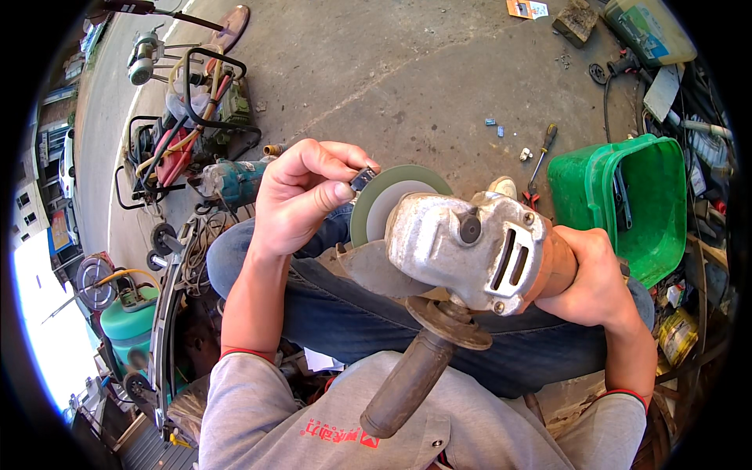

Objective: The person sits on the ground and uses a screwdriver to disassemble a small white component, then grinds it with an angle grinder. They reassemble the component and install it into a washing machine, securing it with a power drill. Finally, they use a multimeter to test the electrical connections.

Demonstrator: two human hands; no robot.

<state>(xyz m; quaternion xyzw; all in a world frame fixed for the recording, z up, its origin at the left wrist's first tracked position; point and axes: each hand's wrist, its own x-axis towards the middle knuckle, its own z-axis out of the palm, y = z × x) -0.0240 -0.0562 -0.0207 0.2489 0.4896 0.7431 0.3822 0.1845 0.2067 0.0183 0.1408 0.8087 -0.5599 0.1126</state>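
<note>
My right hand (591,278) is wrapped round the orange-brown body of an angle grinder (466,243) with a worn metal head, held above my lap. Its green-rimmed disc (364,211) points left, with a metal guard below it. A brown side handle (407,384) sticks out toward my shirt, and no hand is on it. Between thumb and fingertips my left hand (301,188) pinches a small dark block (363,178) at the disc's upper left edge. The block is at or against the rim; whether they touch I cannot tell. Whether the disc spins I cannot tell either.
A green bucket (576,180) lies at the right, with a screwdriver (542,160) and small blue pieces (495,125) on the concrete beside it. Left of my knee are a teal power tool (235,182), a hose-laden machine (200,110) and coiled cables (205,262). Clutter lines the right edge.
</note>
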